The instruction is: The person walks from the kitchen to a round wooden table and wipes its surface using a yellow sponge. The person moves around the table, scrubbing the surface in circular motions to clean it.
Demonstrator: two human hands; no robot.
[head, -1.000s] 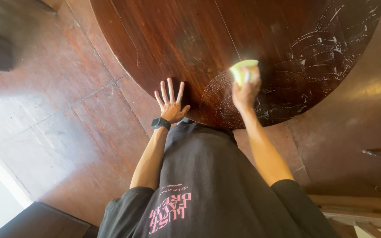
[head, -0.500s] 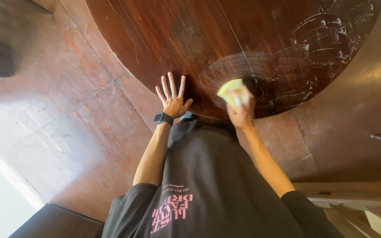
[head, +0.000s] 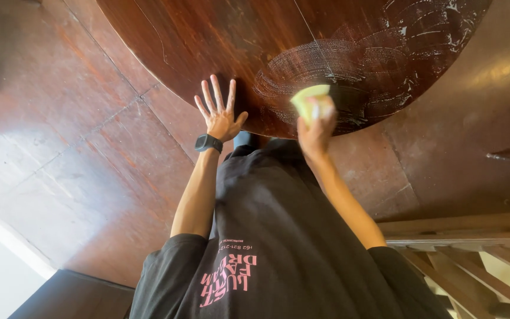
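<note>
Our left hand (head: 219, 115) splayed flat on table (head: 219, 41) | right hand (head: 316, 127) gripped yellow-green cloth (head: 308, 97), drawn back toward the near rim | smeared arcs beyond fingertips.

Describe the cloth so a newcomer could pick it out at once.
Start at the big round dark wooden table. Near its closest edge, the right hand presses a small cloth onto it amid whitish streaks. It is the only pale yellow-green thing here.

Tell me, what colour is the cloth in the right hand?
Pale yellow-green cloth, seen in the head view, gripped by the right hand.
</note>
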